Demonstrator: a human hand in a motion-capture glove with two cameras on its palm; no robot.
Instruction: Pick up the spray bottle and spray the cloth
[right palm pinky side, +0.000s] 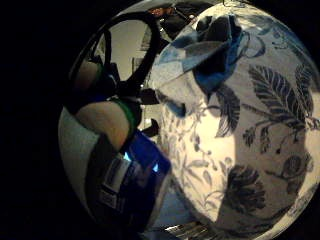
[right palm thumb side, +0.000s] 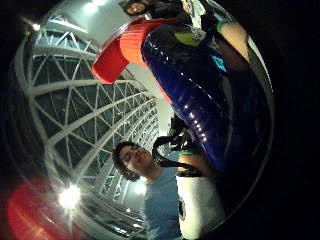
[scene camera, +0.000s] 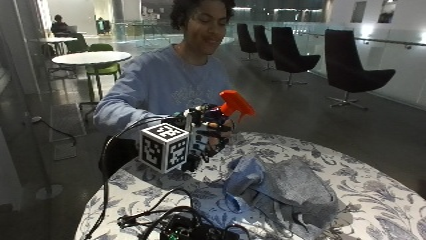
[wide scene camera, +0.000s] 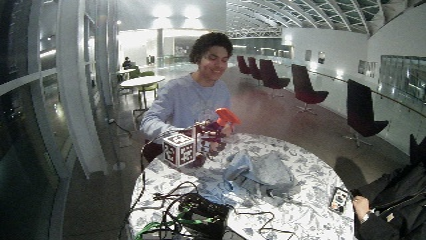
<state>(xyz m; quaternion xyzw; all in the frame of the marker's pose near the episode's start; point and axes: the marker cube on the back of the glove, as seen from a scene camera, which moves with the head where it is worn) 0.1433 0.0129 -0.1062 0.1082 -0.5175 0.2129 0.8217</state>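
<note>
While curled round the dark blue body of the spray bottle, fingers of the gloved right hand seen wrapped close against the plastic, holding it lifted off the table in front of the person's chest. Bottle upright or nearly so, orange-red trigger head uppermost and standing clear above the hand. Trigger not visibly pressed; position of any finger on it cannot be told. Grey-blue cloth lying crumpled on the patterned tablecloth, near the hand but apart from the bottle, lower and toward the table's middle. Judged handling: bottle body glossy, rigid plastic, likely slippery under a glove; weight dependent on fill, which cannot be seen through the dark wall. Best held round the neck just beneath the head, so a finger can reach the trigger; present hold appears lower, on the body. Cloth soft and limp, likely to stay put under spray. Judged next requirement: nozzle turned down toward the cloth before squeezing. Thumb side palm view alone shows the bottle's shiny blue wall lying along the palm and the red head against the ceiling. Little finger side palm view alone shows the cloth on the floral table surface from the hand's side, with the bottle's label. Outside views alone show the overall spacing of hand, bottle and cloth.
</note>
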